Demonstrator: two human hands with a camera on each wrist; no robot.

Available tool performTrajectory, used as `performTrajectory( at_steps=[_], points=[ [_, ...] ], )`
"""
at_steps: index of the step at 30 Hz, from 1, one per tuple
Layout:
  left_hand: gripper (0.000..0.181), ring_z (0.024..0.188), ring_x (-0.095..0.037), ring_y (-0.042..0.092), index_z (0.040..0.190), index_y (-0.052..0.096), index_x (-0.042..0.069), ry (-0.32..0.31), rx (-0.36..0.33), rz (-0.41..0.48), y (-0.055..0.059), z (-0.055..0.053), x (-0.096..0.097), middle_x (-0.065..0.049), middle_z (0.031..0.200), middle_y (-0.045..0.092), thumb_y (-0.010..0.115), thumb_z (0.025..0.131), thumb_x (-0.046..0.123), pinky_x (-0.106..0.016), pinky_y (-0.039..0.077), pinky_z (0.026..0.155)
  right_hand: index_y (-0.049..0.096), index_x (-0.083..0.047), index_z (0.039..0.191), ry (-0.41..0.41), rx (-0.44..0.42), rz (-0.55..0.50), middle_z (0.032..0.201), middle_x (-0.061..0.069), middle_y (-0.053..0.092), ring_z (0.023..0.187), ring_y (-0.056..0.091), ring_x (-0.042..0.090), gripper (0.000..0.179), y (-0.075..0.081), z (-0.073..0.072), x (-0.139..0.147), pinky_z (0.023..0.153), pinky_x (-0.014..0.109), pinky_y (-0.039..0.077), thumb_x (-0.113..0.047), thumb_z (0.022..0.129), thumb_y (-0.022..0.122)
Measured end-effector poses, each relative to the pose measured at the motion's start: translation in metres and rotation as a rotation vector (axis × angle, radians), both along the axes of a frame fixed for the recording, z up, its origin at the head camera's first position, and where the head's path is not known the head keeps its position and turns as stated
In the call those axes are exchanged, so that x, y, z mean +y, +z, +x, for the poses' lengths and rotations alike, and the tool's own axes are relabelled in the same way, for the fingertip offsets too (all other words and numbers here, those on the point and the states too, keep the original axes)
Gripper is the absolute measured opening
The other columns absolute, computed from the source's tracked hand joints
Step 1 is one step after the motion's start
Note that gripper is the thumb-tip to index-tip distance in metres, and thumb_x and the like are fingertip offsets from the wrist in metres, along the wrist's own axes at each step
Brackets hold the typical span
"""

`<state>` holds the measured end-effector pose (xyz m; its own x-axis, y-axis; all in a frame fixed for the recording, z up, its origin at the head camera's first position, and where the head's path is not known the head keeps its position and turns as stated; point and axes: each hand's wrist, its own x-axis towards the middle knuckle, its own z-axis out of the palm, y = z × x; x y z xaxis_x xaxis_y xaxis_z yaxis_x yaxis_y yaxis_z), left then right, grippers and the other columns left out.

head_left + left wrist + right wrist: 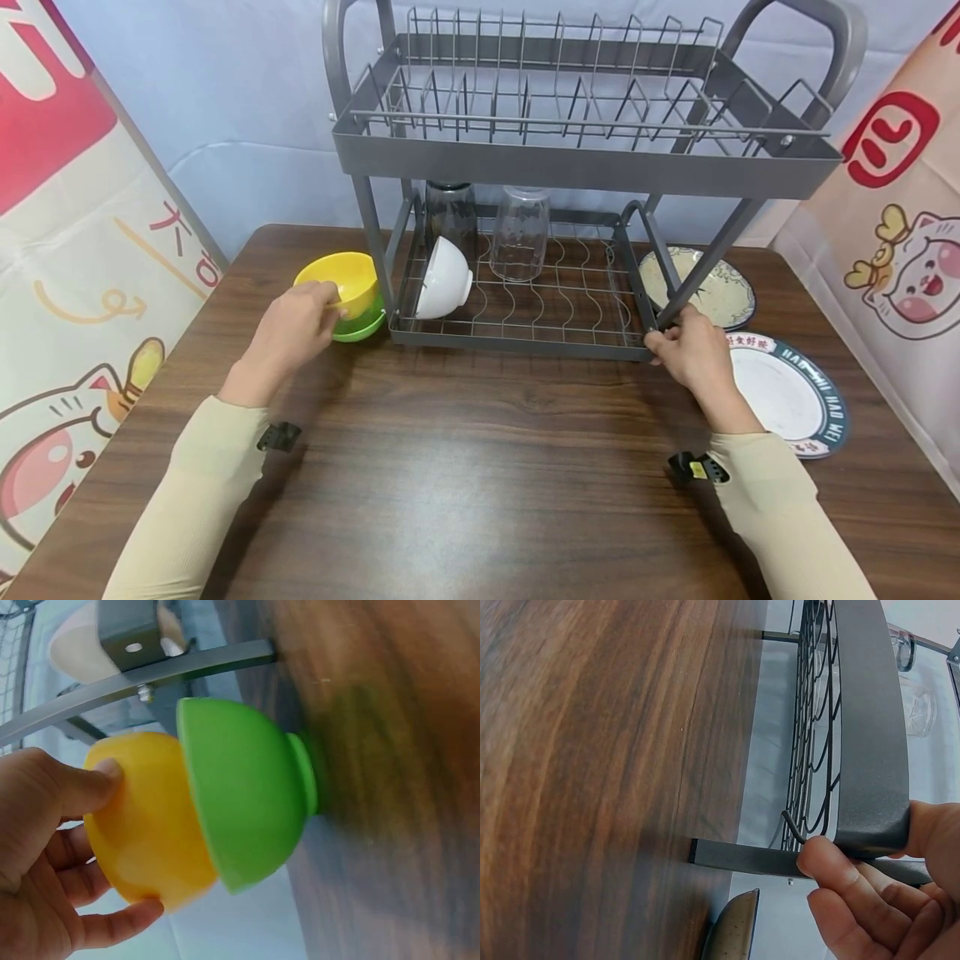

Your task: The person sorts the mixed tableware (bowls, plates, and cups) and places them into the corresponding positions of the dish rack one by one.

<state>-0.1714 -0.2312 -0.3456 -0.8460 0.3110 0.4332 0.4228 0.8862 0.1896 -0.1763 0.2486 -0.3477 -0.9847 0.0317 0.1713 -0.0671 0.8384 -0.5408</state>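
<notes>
Table point(480, 483): brown wood grain, lower centre of the frame.
Sleeves point(202, 492): pale, a pair, lower left and lower right; a dark device at each wrist.
Plate with blue-green rim point(780, 396): white centre, lettered border, flat on the table, right of frame.
Right hand point(696, 350): right of centre; fingers and thumb gripping the rack's lower front corner.
Left hand point(296, 321): left of centre; thumb and fingers grasping the yellow bowl.
Yellow bowl point(345, 271): left of centre, set partly inside the green bowl's mouth.
Green bowl point(360, 327): beneath the yellow one, on the table, just beside the rack.
Dish rack point(570, 162): grey, two tiers, upper centre to centre.
White bowl point(444, 283): on its side, lower tier, left end.
Patterned plate point(712, 287): right of the rack.
Glasses point(520, 237): two, one dark, one clear, lower tier, behind the white bowl.
Backdrop cloth point(247, 125): pale blue, across the top.
</notes>
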Motion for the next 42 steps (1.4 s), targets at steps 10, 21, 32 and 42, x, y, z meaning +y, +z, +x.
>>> performTrajectory(
  at_steps=[10, 21, 32, 42],
  points=[
    [0.022, 0.064, -0.034, 0.049, 0.076, 0.050, 0.004, 0.026, 0.126, 0.008, 0.001, 0.000, -0.003, -0.012, 0.069, 0.048, 0.072, 0.077, 0.004, -0.047, 0.041, 0.053, 0.050, 0.011, 0.098, -0.006, -0.007, -0.003, 0.064, 0.012, 0.065, 0.057, 0.063, 0.027, 0.027, -0.001, 0.000, 0.000, 0.051, 0.033, 0.036, -0.009, 0.081, 0.058],
    [0.025, 0.058, -0.032, 0.046, 0.074, 0.047, 0.005, 0.011, 0.185, -0.006, -0.001, -0.001, -0.003, -0.010, 0.066, 0.046, 0.073, 0.076, 0.005, -0.046, 0.038, 0.047, 0.049, 0.011, 0.099, -0.005, -0.008, -0.006, 0.065, 0.012, 0.065, 0.057, 0.063, 0.027, 0.028, -0.001, -0.001, 0.001, 0.052, 0.033, 0.036, -0.009, 0.081, 0.058],
    [0.026, 0.055, -0.030, 0.047, 0.074, 0.048, 0.008, 0.108, 0.216, -0.065, 0.003, 0.012, 0.002, -0.007, 0.064, 0.044, 0.073, 0.077, 0.012, -0.043, 0.034, 0.044, 0.050, 0.011, 0.098, 0.002, 0.003, -0.004, 0.063, 0.011, 0.065, 0.056, 0.063, 0.027, 0.028, -0.002, -0.001, 0.000, 0.051, 0.033, 0.036, -0.009, 0.081, 0.058],
    [0.026, 0.056, -0.030, 0.048, 0.073, 0.048, 0.007, 0.132, 0.243, -0.064, 0.009, 0.026, 0.012, -0.007, 0.063, 0.044, 0.073, 0.075, 0.011, -0.044, 0.034, 0.043, 0.049, 0.011, 0.098, -0.001, 0.000, -0.004, 0.065, 0.013, 0.065, 0.058, 0.063, 0.029, 0.028, -0.002, -0.001, 0.001, 0.051, 0.033, 0.036, -0.009, 0.081, 0.057]
  ],
)
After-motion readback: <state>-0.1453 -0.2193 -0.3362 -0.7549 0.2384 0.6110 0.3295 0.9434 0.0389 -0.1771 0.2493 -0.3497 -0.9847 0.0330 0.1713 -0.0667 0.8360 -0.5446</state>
